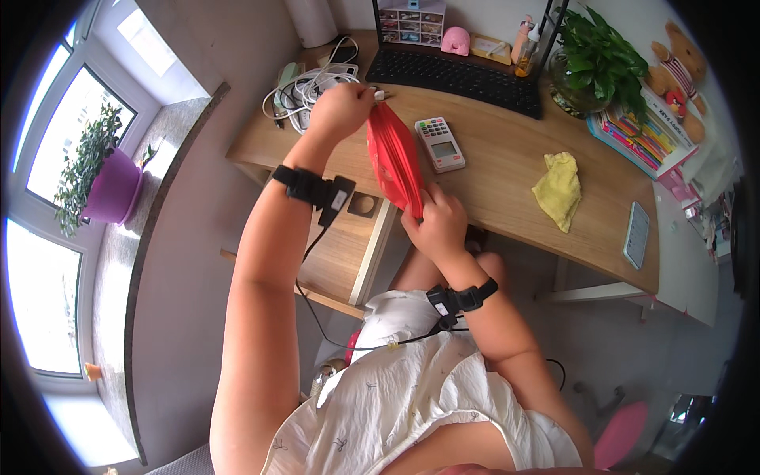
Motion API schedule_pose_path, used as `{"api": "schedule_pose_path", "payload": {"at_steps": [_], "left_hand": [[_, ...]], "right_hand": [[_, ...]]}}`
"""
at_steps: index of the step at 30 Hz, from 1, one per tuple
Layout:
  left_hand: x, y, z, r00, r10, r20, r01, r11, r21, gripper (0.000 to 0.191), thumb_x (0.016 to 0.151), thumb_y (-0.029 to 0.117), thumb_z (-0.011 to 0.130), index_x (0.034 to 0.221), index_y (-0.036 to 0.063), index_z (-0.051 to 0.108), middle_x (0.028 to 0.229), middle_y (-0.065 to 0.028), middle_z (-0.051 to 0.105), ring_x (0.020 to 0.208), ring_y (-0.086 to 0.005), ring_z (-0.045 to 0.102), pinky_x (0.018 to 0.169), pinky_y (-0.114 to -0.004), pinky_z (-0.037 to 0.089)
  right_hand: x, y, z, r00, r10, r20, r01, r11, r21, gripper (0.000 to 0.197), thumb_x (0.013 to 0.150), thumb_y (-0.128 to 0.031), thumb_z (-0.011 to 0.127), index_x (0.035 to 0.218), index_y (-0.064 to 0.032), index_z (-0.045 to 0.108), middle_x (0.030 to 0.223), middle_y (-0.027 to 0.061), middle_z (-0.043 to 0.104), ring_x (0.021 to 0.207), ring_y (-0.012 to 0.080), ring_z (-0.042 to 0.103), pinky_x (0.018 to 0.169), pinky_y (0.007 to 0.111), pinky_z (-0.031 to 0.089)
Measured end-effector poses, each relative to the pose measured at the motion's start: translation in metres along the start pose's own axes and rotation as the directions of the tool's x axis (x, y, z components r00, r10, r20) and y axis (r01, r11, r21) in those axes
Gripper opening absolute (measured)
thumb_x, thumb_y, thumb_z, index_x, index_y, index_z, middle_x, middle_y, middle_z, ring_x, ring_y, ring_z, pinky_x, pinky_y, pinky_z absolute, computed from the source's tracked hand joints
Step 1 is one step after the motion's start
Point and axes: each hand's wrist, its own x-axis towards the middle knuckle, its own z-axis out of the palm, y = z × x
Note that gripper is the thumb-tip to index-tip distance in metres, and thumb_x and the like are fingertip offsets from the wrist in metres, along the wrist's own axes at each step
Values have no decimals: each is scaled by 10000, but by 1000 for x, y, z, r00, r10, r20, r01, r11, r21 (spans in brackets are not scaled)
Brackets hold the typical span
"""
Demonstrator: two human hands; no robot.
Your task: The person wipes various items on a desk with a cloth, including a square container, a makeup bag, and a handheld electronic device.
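A red zippered pouch (395,157) is stretched between both hands above the wooden desk (499,154). My left hand (344,110) pinches its upper end, close to the white cables (303,95). The lower end, near the desk's front edge, is gripped by my right hand (438,222). Just right of the pouch lies a white card reader (440,145) with a keypad and small screen. Beneath the left forearm an opened drawer (332,261) juts out from the desk. Each wrist wears a black strap with a small device and a cable.
A yellow cloth (559,190) and a phone (636,234) lie on the desk's right side. A black keyboard (457,80) spans the back, beside a plant in a glass bowl (573,86) and a book holder (644,142). At left, a purple flowerpot (113,187) stands on the windowsill.
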Motion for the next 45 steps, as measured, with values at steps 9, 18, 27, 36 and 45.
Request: {"api": "schedule_pose_path", "payload": {"at_steps": [9, 18, 27, 36, 45], "left_hand": [[22, -25, 29, 997, -2, 79, 29, 937, -348, 377, 910, 370, 553, 915, 9, 660, 704, -114, 604, 662, -204, 551, 660, -357, 450], [33, -60, 66, 968, -120, 221, 144, 985, -98, 462, 895, 432, 575, 1137, 48, 662, 964, -210, 687, 932, -347, 649, 833, -385, 484], [-111, 50, 59, 970, 91, -225, -162, 933, -321, 1032, 771, 432, 736, 1483, -20, 141, 1485, -325, 202, 1395, -438, 230, 1114, -424, 292], [-155, -19, 43, 924, -296, 242, 236, -56, -970, 522, 772, -61, 438, 1294, -47, 454, 1210, -165, 576, 1101, -276, 580, 939, -368, 483], [-222, 32, 32, 931, -12, 364, 355, -197, -914, 720, 700, -101, 366, 1411, 9, 346, 1333, -146, 495, 1229, -275, 495, 1033, -378, 412]], "right_hand": [[42, -12, -25, 997, 79, 3, -79, 997, 17, 332, 789, -343, 678, 678, -80, 509, 670, 95, 584, 530, 317, 590, 436, 412, 454], [21, 15, -37, 999, 36, 14, -38, 994, 107, 192, 820, -233, 667, 800, -63, 580, 860, 111, 601, 741, 321, 617, 618, 410, 508], [-3, 218, -135, 879, 476, 19, -332, 641, -692, 632, 823, -314, 659, 1358, -37, 469, 1470, 197, 348, 1331, 353, 373, 1085, 458, 334], [-28, 154, -129, 939, 341, -51, -344, 931, -124, 331, 873, -172, 648, 1159, -14, 595, 1130, 183, 574, 1057, 359, 556, 918, 402, 454], [27, -44, -85, 939, -338, 66, 319, 926, 201, 413, 760, -171, 656, 1171, -208, 661, 1067, 55, 563, 830, 222, 613, 672, 349, 523]]}}
